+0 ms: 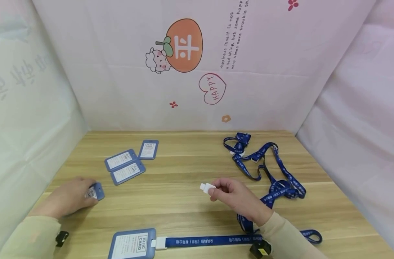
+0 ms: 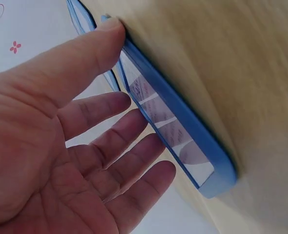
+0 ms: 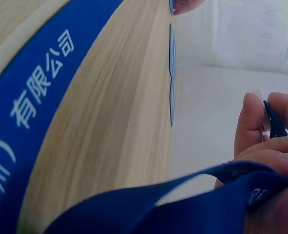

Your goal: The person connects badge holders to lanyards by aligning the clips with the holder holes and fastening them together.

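My left hand [image 1: 72, 196] lies over a blue-framed ID card holder [image 1: 100, 192] at the table's left. In the left wrist view the thumb overlaps one corner of that card holder [image 2: 219, 168], and the fingertips come down at its clear face, extended and slightly bent. Over the middle of the table my right hand [image 1: 239, 198] pinches the white plastic clip [image 1: 208, 187] of a navy lanyard between thumb and fingers. The lanyard's strap [image 3: 207, 209] runs back under that hand in the right wrist view.
Three more card holders, the nearest [image 1: 128, 182] among them, lie at the left back. Several tangled navy lanyards [image 1: 295, 183] spread over the right side. Along the front edge a card holder [image 1: 151, 233] is joined to a lanyard [image 1: 216, 240]. White printed cloth [image 1: 262, 97] walls the table.
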{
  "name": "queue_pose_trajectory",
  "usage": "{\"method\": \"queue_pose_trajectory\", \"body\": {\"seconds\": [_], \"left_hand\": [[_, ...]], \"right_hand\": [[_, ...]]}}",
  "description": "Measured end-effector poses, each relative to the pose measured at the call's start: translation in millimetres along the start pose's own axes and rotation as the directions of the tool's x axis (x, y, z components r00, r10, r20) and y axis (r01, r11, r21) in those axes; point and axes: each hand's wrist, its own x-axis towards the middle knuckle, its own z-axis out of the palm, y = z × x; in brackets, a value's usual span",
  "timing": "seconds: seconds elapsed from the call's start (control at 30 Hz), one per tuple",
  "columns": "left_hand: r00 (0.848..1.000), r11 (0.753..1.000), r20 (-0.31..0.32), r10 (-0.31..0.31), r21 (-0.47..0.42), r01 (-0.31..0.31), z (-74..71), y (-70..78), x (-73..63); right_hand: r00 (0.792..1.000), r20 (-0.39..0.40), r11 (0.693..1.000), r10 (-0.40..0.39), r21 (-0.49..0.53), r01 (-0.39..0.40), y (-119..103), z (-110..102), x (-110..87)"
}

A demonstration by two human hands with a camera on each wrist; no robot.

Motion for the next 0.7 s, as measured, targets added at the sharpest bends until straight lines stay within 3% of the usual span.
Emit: {"method": "queue_pose_trajectory", "body": {"seconds": [0.53, 0.7], "left_hand": [[0.995, 0.993, -0.018, -0.093, -0.079, 0.092, 2.1, -3.2, -0.9], [0.996, 0.992, -0.003, -0.093, -0.088, 0.093, 0.4, -3.7, -1.1]], "right_hand": [[1.000, 0.005, 1.000, 0.009, -0.008, -0.009, 0.4, 1.1, 0.3], [1.000, 0.007, 1.000, 0.011, -0.009, -0.011, 0.0, 1.4, 0.5]]}}
